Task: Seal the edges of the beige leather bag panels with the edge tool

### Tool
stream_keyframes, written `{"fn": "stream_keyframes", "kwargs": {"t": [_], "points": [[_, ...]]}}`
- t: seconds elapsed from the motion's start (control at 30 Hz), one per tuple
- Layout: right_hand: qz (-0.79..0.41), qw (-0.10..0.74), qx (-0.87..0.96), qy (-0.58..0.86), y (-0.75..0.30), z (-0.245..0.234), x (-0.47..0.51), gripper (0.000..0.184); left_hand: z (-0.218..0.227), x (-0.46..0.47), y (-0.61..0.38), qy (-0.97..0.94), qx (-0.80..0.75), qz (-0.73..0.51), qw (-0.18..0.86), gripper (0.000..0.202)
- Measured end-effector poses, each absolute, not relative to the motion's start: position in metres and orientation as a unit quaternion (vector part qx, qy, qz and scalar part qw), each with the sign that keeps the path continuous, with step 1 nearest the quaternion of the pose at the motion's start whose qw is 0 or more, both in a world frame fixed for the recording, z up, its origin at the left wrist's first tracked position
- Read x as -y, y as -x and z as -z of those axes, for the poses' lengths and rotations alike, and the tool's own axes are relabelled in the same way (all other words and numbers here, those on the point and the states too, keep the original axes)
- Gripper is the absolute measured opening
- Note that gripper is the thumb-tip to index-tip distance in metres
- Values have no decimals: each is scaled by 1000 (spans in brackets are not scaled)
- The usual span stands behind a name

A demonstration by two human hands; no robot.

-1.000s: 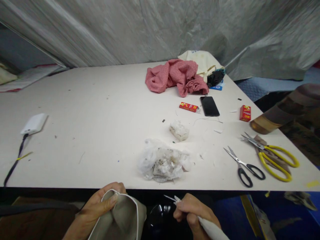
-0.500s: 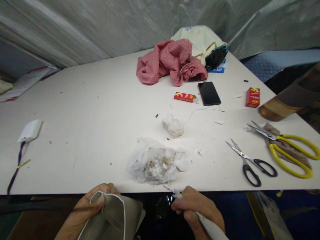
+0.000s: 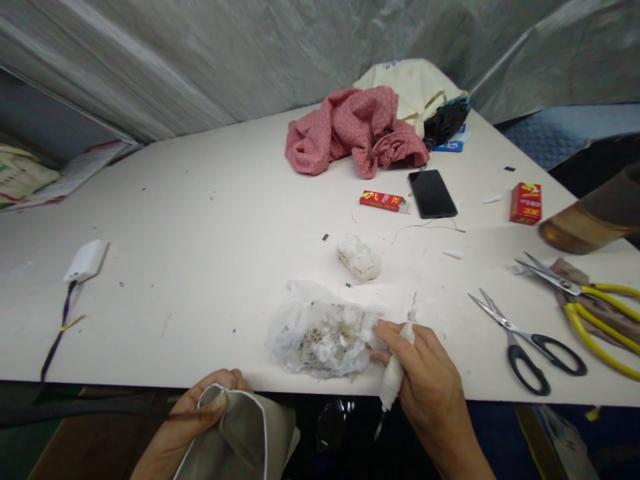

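My left hand (image 3: 213,403), below the table's front edge, is closed on the rim of a grey bag-like piece (image 3: 277,427) with white edging; its mouth gapes open. A dark strap (image 3: 100,412) runs from the left to that hand. In my right hand (image 3: 430,380) is an awl (image 3: 393,383) with a white wrapped handle and thin metal points at both ends. The thumb and index finger of this hand touch the right end of a crumpled clear plastic bag (image 3: 295,333), which holds white lumps and a patch of dark needle-like bits.
Black-handled scissors (image 3: 530,347) and yellow-handled scissors (image 3: 595,293) lie at the right, near a bottle of brown liquid (image 3: 570,230). A white block (image 3: 359,257), phone (image 3: 433,193), red boxes (image 3: 383,201) and pink cloth (image 3: 345,133) lie farther back. A white device (image 3: 86,261) with a cable sits left.
My right hand has risen from the table edge to the plastic bag's right end, and the awl has turned more upright. My left hand keeps its hold. The view has shifted slightly left.
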State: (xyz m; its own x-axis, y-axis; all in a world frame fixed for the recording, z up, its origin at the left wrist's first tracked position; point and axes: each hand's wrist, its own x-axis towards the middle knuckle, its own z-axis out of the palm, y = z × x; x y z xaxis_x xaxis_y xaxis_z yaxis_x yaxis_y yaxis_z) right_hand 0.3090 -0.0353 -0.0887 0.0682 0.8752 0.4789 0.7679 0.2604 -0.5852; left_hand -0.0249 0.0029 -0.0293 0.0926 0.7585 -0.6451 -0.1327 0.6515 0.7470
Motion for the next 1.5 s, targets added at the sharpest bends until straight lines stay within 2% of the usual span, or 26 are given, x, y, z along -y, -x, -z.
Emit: {"fn": "stream_keyframes", "kwargs": {"t": [0.1,0.3,0.47,0.7,0.93,1.17,1.5], "points": [[-63,388,690,608,-307,89,31,29,39,-6,32,-268,-561,-366,692,36],[-82,375,687,616,-305,85,25,21,40,-3,31,-242,-548,-369,711,39],[-138,384,659,632,-302,82,31,12,31,-1,24,-241,-551,-358,714,29],[-94,444,646,614,-297,70,53,19,36,-2,27,-263,-545,-359,710,35],[-94,437,700,557,-287,67,61,25,22,1,17,-241,-545,-358,719,26],[-73,445,671,589,-275,67,63,26,20,4,18,-198,-545,-352,735,22],[-51,441,683,580,-274,67,65,31,28,2,23,-211,-547,-346,732,27]]}}
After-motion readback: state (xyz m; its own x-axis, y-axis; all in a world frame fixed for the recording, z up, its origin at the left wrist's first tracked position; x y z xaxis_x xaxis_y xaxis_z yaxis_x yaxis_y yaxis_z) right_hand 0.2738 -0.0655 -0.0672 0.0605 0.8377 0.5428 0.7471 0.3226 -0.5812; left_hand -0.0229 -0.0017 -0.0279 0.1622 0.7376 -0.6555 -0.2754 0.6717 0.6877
